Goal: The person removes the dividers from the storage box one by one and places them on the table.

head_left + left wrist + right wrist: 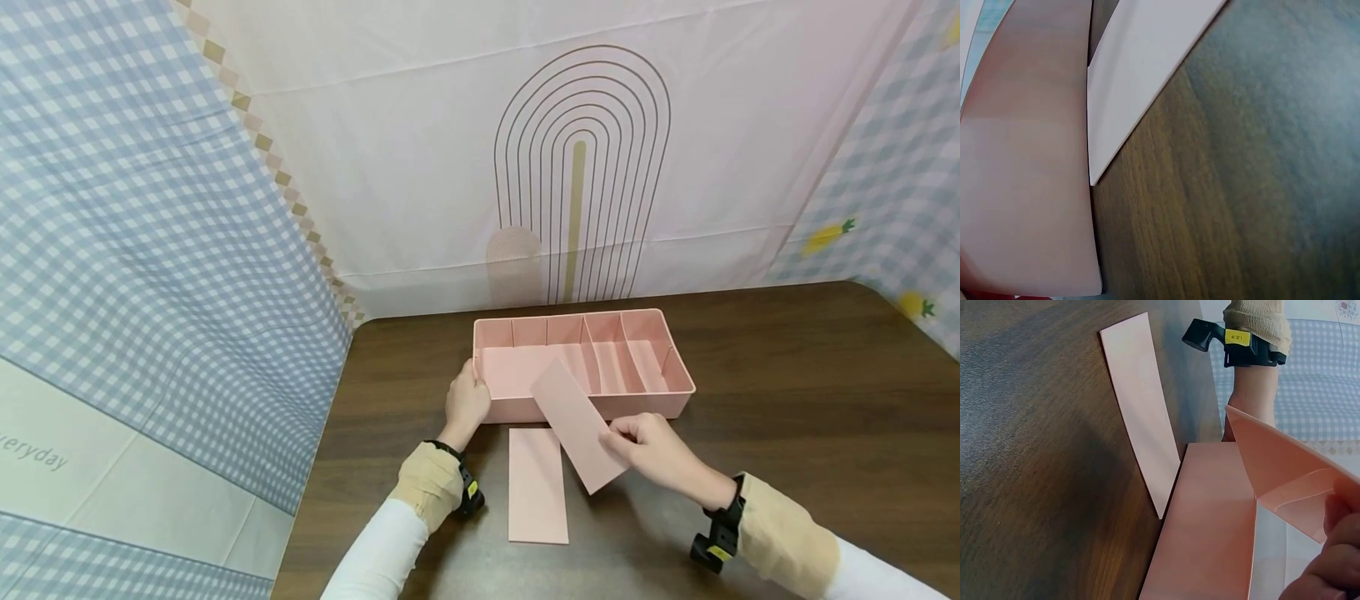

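Observation:
A pink divided box [517, 410] stands open-topped on the table, with thin partitions in its middle and right parts. At its left end my left hand [467, 402] grips the corner, fingers over the rim. My right hand [654, 450] pinches a flat pink panel [576, 425] near its lower right edge and holds it tilted above the box's front edge. A second pink panel [537, 496] lies flat in front of the box. In the right wrist view, curled fingers [1335, 565] hold the raised panel [1282, 465]. The left wrist view shows the box wall [1029, 162], not the hand's grip.
The dark wooden table [787, 375] stretches out to both sides. Close behind the box hangs a pale printed cloth [420, 208], and a blue checked cloth [187, 250] borders the left side.

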`<state>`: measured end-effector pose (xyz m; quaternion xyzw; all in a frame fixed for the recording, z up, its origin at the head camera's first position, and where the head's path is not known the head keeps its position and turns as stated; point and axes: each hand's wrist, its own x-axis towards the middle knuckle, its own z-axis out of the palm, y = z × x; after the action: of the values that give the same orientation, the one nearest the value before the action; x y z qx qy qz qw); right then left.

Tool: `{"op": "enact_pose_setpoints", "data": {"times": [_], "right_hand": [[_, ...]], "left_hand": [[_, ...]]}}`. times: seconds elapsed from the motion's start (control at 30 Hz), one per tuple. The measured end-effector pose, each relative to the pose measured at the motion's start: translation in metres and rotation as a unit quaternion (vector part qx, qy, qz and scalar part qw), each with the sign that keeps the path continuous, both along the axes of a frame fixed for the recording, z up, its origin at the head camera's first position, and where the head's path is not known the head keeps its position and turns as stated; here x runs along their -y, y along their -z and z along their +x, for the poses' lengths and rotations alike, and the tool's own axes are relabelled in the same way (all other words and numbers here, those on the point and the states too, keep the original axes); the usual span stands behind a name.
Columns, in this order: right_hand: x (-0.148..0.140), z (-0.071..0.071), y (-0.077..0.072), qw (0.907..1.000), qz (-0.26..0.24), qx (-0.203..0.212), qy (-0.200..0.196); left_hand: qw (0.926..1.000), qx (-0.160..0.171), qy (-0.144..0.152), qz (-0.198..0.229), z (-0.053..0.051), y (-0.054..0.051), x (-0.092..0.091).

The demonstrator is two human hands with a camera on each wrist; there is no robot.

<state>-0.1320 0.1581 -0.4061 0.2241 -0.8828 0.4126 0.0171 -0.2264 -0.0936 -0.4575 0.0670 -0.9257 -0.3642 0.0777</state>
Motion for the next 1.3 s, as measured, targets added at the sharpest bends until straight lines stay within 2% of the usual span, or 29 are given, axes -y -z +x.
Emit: {"op": "enact_pose_setpoints", "data": {"times": [0.2, 0.43, 0.67, 1.0, 1.3], "right_hand": [[-0.002, 0.004, -0.002, 1.0, -0.001, -0.004, -0.006], [-0.006, 0.008, -0.001, 0.9997, -0.006, 0.014, -0.017], [-0.012, 0.013, 0.001, 0.9998, -0.004, 0.006, -0.018], [-0.019, 0.022, 0.009, 0.9994, 0.008, 0.031, -0.009], [-0.024, 0.023, 0.015, 0.9982, 0.016, 0.058, -0.002]], "left_hand": [[1.0, 0.003, -0.004, -0.001, 0.0, -0.001, 0.0], [1.0, 0.005, -0.003, -0.001, 0.001, 0.0, 0.0], [0.9999, 0.009, -0.005, 0.002, 0.001, -0.001, -0.001], [0.9999, 0.015, -0.005, 0.001, 0.001, -0.001, -0.001], [0.9999, 0.009, -0.006, -0.001, 0.002, -0.003, -0.001]]}}
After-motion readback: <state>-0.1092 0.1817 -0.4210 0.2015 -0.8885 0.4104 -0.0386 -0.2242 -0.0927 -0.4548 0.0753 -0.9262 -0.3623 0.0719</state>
